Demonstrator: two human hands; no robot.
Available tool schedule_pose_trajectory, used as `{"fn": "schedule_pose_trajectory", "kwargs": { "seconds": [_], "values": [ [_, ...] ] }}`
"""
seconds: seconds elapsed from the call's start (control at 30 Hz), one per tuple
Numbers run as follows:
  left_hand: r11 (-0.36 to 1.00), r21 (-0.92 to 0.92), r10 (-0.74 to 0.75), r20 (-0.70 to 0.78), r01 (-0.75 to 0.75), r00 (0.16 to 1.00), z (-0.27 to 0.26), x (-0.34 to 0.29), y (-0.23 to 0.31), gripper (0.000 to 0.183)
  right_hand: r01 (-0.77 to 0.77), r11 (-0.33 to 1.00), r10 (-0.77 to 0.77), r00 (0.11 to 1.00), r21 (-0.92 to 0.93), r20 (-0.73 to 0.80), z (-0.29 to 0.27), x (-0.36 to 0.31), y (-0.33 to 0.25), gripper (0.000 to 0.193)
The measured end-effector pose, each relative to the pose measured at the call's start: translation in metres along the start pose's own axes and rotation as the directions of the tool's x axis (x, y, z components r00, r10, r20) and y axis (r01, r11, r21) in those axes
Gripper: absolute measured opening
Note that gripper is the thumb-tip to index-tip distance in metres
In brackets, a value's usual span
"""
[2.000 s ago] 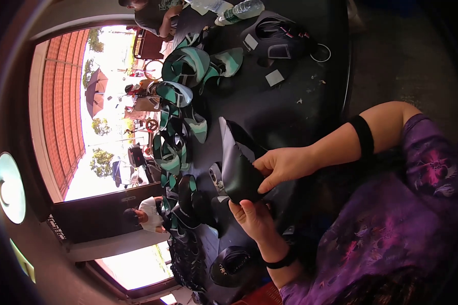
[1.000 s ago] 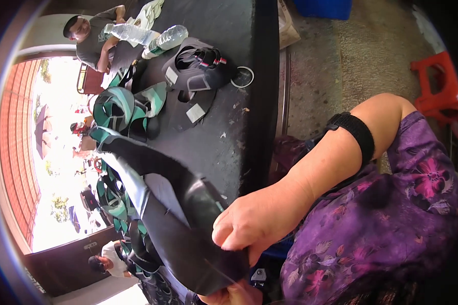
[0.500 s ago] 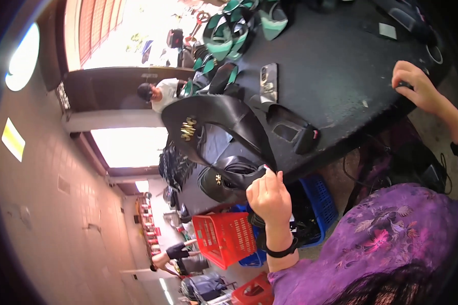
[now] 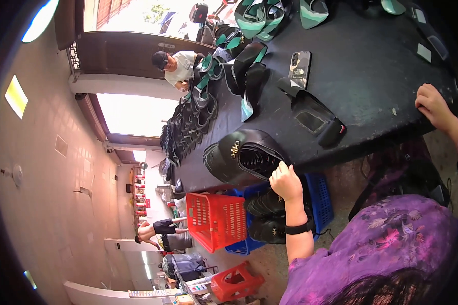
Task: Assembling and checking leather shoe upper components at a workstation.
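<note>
My left hand (image 4: 286, 181) pinches the near edge of a stack of black shoe uppers (image 4: 234, 157) at the table's edge. The top upper carries a gold ornament, and its wide opening shows more uppers nested beneath. At the far right, my right hand (image 4: 436, 108) is curled closed over the table's edge; whatever its fingers may hold is hidden. Between the hands lie a single black shoe upper (image 4: 310, 119) with an open toe-side cutout and a phone (image 4: 299, 68) in a patterned case.
Green-lined uppers (image 4: 250, 19) and rows of black uppers (image 4: 185, 124) cover the black table's (image 4: 356, 76) far side. Below its edge stand a red basket (image 4: 216, 221) and a blue basket (image 4: 320, 201) with more uppers. A co-worker (image 4: 180, 68) sits beyond; a red stool (image 4: 236, 282) stands behind.
The upper that my left hand held up in the air now lies on the stack. My right hand has curled further, and the small dark thing at its fingers no longer shows. The view has shifted.
</note>
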State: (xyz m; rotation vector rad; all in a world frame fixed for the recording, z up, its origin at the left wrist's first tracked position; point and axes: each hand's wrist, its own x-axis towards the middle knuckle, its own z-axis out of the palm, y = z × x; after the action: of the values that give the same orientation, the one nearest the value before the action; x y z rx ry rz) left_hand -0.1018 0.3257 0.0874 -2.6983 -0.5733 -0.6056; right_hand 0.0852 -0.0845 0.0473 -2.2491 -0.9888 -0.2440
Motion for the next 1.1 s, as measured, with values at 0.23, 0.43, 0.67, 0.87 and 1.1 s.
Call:
{"fn": "schedule_pose_trajectory", "kwargs": {
  "seconds": [0.23, 0.43, 0.67, 0.87, 1.1],
  "values": [
    [0.995, -0.041, -0.091, -0.087, 0.088, 0.992, 0.016, 0.030, -0.003, 0.033, 0.016, 1.000, -0.016, 1.000, 0.000, 0.003, -0.005, -0.002, -0.003, 0.015],
    [0.999, -0.049, 0.010, -0.139, -0.017, 0.990, 0.021, 0.041, -0.005, 0.044, 0.124, 0.986, -0.124, 0.992, -0.114, 0.010, -0.017, 0.007, 0.002, 0.009],
    [0.925, -0.211, 0.292, -0.135, -0.315, 0.947, -0.023, 0.075, 0.054, 0.045, -0.050, 0.967, 0.039, 0.998, -0.251, -0.049, -0.049, 0.020, 0.025, 0.018],
    [0.654, -0.317, 0.716, -0.033, -0.687, 0.697, -0.073, 0.129, 0.107, 0.038, -0.237, 0.925, 0.217, 0.971, -0.298, -0.098, -0.079, 0.073, 0.040, 0.032],
    [0.529, -0.568, 0.813, 0.126, -0.630, 0.568, -0.070, 0.100, 0.141, 0.038, -0.538, 0.834, 0.531, 0.843, -0.119, -0.091, -0.060, 0.159, 0.090, 0.039]
  ]
}}
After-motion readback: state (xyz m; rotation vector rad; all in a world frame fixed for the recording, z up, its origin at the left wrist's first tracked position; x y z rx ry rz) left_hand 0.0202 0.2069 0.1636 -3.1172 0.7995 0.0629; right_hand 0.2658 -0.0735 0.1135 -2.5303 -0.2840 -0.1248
